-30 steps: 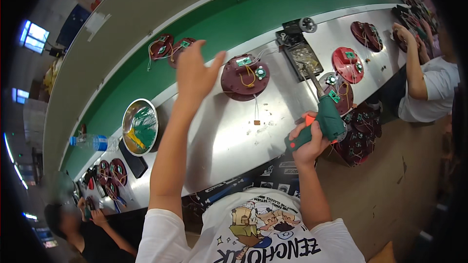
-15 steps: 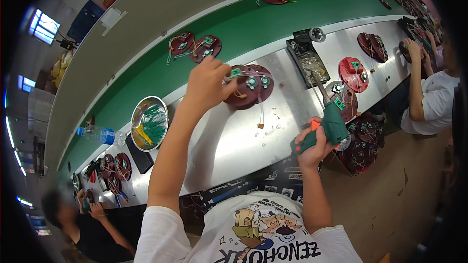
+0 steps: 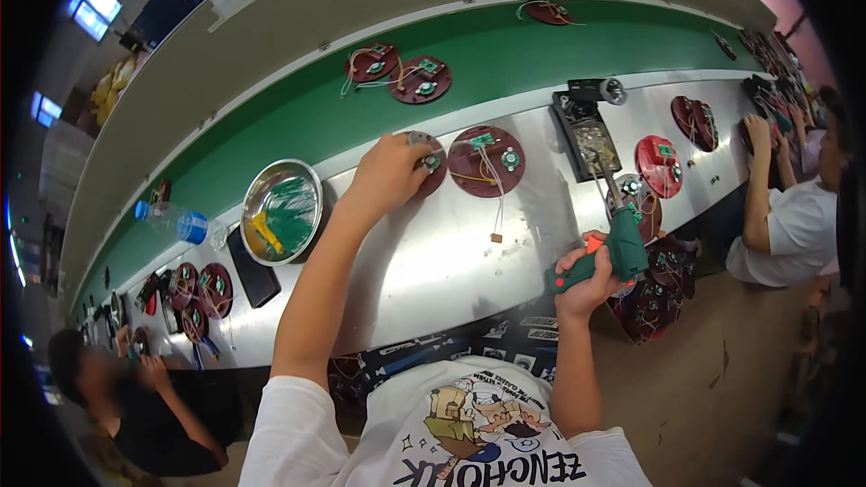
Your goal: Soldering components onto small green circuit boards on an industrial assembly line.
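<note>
From where I stand, the step in hand looks like handling a dark maroon disc [image 3: 437, 185], which lies on the worktop [image 3: 406, 280] up near the back edge, just left of a second maroon disc [image 3: 471, 176]. The left hand [image 3: 386, 176] reaches over it with the fingers bent down onto its face beside a small round board; whether they are pinching anything I cannot tell. The right hand [image 3: 586, 287] is wrapped firmly round the handle of a pistol-shaped tool [image 3: 624, 248], its nose pointing toward a black tray [image 3: 566, 131]. I'd judge the next move calls for a steady left hand and for bringing that nose round without snagging the thin wires.

The discs look like hard moulded plastic, round and fairly flat, carrying green boards and loose pale leads; one bundle trails down to a little brown connector [image 3: 496, 238]. The tool's body is matte dark green with an orange trigger. The worktop is brushed metal, throwing back a bright glare, while the tray holds something rough and crusty. Off to the left, a shiny steel bowl [image 3: 308, 184] has thin green strands [image 3: 290, 206] heaped inside, next to a clear, ribbed plastic bottle [image 3: 185, 224]
</note>
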Available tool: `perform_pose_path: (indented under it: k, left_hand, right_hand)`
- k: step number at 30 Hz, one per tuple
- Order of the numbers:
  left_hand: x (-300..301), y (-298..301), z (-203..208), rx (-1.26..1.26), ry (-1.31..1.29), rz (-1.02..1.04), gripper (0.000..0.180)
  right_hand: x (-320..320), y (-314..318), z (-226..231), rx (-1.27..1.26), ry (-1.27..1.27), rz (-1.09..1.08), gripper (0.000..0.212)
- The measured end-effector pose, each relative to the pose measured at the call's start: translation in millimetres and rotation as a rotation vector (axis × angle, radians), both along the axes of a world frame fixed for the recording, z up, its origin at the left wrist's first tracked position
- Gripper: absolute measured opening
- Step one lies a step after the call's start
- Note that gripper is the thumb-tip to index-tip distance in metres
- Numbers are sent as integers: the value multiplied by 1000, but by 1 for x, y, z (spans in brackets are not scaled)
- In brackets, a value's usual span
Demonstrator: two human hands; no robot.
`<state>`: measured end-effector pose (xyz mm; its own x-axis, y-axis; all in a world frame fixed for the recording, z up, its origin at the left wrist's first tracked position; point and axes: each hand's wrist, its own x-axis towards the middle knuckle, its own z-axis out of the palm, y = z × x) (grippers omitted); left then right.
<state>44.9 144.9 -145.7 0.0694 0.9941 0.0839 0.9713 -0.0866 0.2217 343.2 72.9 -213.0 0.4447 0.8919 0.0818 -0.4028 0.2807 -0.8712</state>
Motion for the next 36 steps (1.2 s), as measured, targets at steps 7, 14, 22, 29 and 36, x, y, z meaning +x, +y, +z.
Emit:
perform_pose_path:
  k: [7, 14, 22, 29, 36]
  left_hand:
    - [-34, -56, -26, 175, -343, -291, 24]
    - [-53, -122, -24, 213, -723, -213, 7]
    - [-39, -136, -22, 243, -353, 6, 50]
    - [-64, -157, -3, 227, -563, 166, 42]
    - [-129, -164, 25, 315, -440, 506, 22]
  right_hand:
    - [2, 0, -2, -31, 13, 21, 27]
    - [-5, -2, 9, -74, 23, 54, 29]
    - [4, -2, 4, -45, -101, 74, 34]
    - [3, -2, 1, -54, -134, 130, 35]
    - [4, -3, 4, -71, -147, 111, 36]
